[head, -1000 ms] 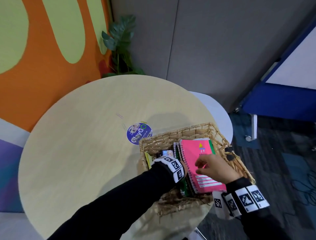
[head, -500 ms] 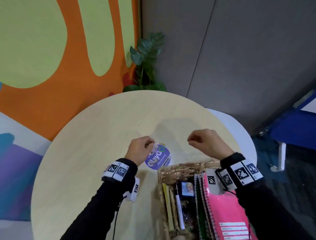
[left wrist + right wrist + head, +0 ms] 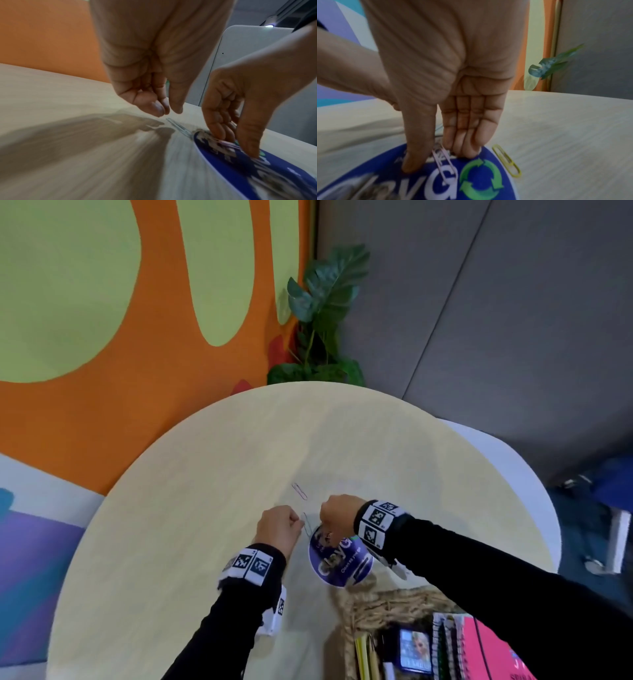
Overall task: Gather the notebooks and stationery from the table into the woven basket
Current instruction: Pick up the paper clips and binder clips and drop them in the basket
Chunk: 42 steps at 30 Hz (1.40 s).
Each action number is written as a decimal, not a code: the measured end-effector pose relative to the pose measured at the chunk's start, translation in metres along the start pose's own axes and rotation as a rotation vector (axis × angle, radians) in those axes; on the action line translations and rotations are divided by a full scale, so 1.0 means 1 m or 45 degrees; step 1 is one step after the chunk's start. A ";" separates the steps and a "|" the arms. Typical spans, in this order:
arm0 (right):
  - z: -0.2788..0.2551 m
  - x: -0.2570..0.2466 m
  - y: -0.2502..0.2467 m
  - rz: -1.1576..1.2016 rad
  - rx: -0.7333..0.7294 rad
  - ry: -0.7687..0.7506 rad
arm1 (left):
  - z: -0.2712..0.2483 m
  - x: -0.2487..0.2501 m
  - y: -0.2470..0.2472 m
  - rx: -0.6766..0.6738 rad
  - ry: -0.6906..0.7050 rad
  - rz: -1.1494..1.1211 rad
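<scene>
Several paper clips lie on the round table [image 3: 178,525] by a blue round sticker [image 3: 339,559]. A pink clip [image 3: 445,165] rests on the sticker between the thumb and the straight fingers of my right hand [image 3: 436,158], whose tips press on the sticker. Just right of the sticker sits a yellow clip [image 3: 506,161]. My left hand [image 3: 167,112] hovers with curled fingers just above the end of a pale blue clip [image 3: 178,126] and holds nothing. Another pink clip [image 3: 299,491] lies farther back. The woven basket [image 3: 387,607] holds a pink notebook [image 3: 486,648], other spiral notebooks and pens.
A potted plant [image 3: 322,313] stands behind the table's far edge, against the orange and green wall. A white rounded surface [image 3: 507,460] adjoins the table on the right. The basket sits at the table's near right, close to my right forearm.
Both hands left the basket and came to the sticker. In the last half second my right hand dropped left onto the sticker, and the view moved closer.
</scene>
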State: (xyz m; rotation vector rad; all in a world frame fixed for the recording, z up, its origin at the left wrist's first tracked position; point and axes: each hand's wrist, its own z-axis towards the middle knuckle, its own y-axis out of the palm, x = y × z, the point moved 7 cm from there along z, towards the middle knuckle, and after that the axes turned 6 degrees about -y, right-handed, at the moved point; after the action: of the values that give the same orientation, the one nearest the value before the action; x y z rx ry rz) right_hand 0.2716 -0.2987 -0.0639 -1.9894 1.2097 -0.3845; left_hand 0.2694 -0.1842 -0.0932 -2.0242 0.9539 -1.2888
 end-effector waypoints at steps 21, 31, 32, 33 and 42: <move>-0.162 -0.001 -0.021 0.523 0.619 0.012 | 0.006 0.021 0.008 -0.067 -0.146 0.149; -0.205 -0.056 0.134 0.484 0.111 0.044 | -0.090 0.081 -0.060 0.020 0.366 -0.147; -0.204 -0.060 0.145 0.479 0.053 0.039 | -0.105 0.086 -0.065 0.006 0.420 -0.136; -0.202 -0.064 0.154 0.476 0.009 0.043 | -0.121 0.091 -0.068 -0.028 0.470 -0.115; -0.188 -0.065 0.174 0.363 -0.120 0.217 | -0.229 0.091 -0.019 -0.545 0.610 0.321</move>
State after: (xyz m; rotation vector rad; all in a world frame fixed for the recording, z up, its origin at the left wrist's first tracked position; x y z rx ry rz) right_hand 0.0178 -0.3732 -0.0586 -1.8550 1.6218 -0.3635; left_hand 0.0897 -0.2631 0.0578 -1.8278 1.7754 -1.5570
